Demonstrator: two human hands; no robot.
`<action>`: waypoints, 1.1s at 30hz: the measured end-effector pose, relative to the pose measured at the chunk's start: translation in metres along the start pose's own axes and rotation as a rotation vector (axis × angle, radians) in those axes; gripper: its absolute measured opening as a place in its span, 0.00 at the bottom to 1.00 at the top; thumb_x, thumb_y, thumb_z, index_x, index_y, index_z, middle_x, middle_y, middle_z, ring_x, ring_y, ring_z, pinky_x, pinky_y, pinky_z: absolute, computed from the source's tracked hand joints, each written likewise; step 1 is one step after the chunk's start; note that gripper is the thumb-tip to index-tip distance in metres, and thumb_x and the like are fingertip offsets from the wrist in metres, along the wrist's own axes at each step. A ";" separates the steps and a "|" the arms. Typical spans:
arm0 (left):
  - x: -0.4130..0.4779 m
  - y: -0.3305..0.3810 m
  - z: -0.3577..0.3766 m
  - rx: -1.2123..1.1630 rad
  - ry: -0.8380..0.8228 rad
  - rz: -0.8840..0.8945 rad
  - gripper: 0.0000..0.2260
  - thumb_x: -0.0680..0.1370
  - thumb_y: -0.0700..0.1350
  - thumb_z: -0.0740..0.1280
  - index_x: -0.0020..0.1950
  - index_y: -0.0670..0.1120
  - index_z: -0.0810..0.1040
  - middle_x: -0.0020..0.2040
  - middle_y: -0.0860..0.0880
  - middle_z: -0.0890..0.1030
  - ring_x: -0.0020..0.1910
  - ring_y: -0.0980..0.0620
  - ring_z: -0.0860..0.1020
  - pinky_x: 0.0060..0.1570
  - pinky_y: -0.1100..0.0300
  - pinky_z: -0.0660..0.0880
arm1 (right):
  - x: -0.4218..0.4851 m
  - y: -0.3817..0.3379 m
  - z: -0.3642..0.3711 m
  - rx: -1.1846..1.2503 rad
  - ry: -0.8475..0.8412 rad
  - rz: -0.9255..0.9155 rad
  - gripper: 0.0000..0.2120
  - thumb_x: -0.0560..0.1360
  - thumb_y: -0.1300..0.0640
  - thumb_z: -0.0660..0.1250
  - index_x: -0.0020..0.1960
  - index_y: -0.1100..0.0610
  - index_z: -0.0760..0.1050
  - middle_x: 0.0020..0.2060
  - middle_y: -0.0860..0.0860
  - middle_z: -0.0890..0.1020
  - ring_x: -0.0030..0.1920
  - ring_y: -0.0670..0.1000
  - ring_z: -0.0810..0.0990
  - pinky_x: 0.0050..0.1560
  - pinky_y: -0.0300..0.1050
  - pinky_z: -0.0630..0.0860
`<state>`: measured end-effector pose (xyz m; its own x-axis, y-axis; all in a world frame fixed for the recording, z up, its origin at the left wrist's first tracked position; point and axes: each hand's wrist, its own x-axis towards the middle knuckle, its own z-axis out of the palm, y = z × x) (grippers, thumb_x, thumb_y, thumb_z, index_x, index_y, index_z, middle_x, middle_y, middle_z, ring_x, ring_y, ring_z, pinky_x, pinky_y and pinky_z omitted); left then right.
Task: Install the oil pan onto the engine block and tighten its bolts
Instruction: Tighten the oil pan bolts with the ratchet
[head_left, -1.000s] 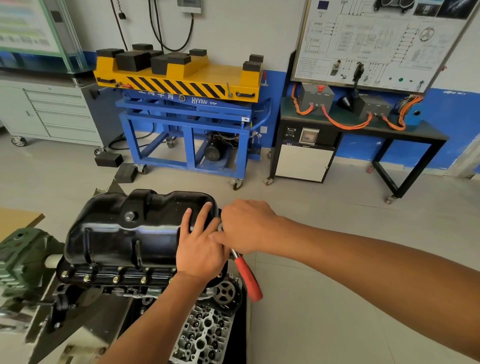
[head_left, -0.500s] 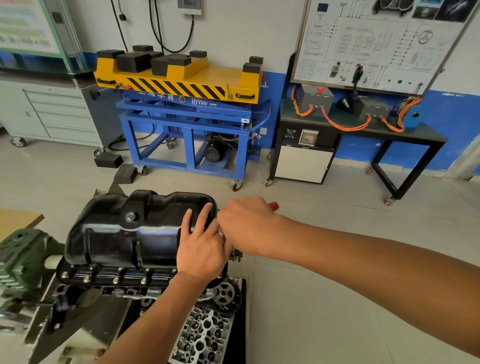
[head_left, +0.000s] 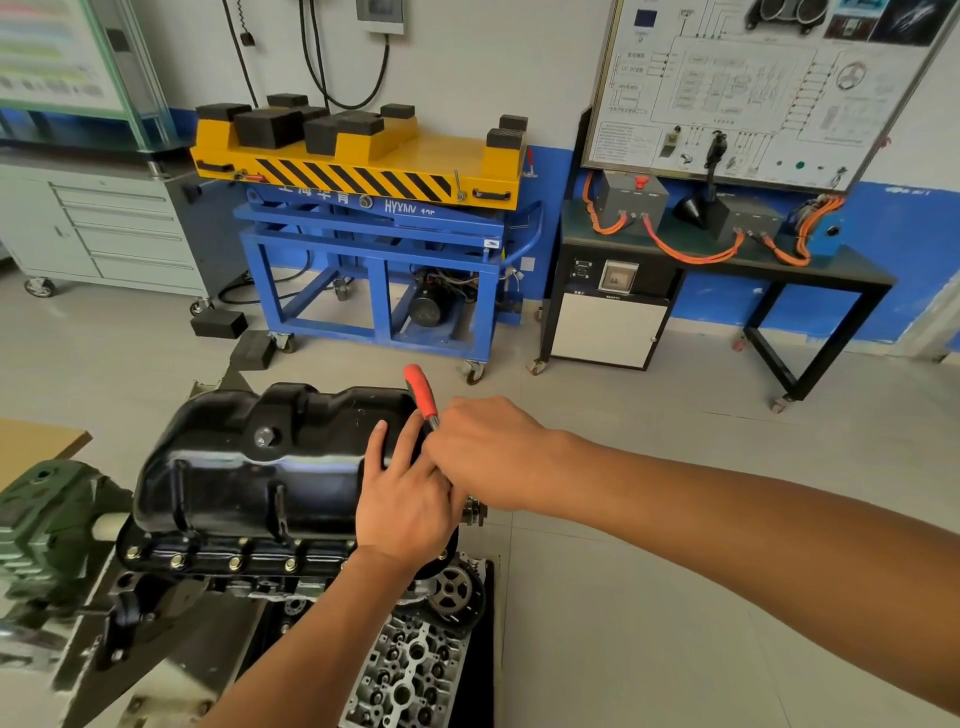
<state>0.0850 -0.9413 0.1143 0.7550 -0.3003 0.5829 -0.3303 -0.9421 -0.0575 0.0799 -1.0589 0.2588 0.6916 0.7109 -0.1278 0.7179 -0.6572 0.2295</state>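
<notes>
The black oil pan (head_left: 260, 467) sat upside on the engine block (head_left: 249, 584), with a row of bolts (head_left: 234, 562) along its near edge. The left hand (head_left: 405, 499) lay flat on the right end of the pan, fingers straight and pressing on it. Just right of the pan, touching the left hand, the right hand (head_left: 488, 452) was clenched round a wrench (head_left: 422, 395), whose red handle pointed up and away. Below the pan lay a grey cylinder head (head_left: 410, 670). Far behind the pan stood a blue cart (head_left: 384, 270).
</notes>
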 end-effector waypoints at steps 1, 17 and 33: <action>0.000 0.000 0.000 0.001 0.001 -0.001 0.22 0.78 0.53 0.57 0.61 0.44 0.84 0.61 0.44 0.83 0.70 0.39 0.74 0.70 0.38 0.59 | 0.001 0.001 0.000 -0.003 0.006 -0.013 0.07 0.78 0.65 0.65 0.55 0.59 0.77 0.32 0.49 0.61 0.40 0.50 0.66 0.32 0.45 0.60; 0.000 0.000 0.002 -0.043 0.038 -0.003 0.20 0.78 0.56 0.58 0.56 0.48 0.86 0.57 0.48 0.85 0.71 0.40 0.73 0.71 0.39 0.59 | -0.002 0.006 0.002 -0.090 -0.023 -0.036 0.15 0.74 0.67 0.67 0.35 0.56 0.64 0.30 0.48 0.64 0.29 0.49 0.67 0.26 0.42 0.57; -0.003 -0.004 0.011 0.000 -0.043 0.004 0.19 0.77 0.56 0.60 0.59 0.50 0.85 0.59 0.52 0.83 0.75 0.43 0.64 0.74 0.39 0.56 | -0.002 0.010 0.014 0.165 -0.026 0.214 0.20 0.77 0.43 0.62 0.32 0.51 0.63 0.31 0.48 0.69 0.31 0.47 0.67 0.30 0.44 0.58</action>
<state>0.0901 -0.9384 0.1039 0.7775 -0.3102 0.5470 -0.3333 -0.9409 -0.0597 0.0870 -1.0704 0.2481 0.8291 0.5464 -0.1186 0.5572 -0.8250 0.0941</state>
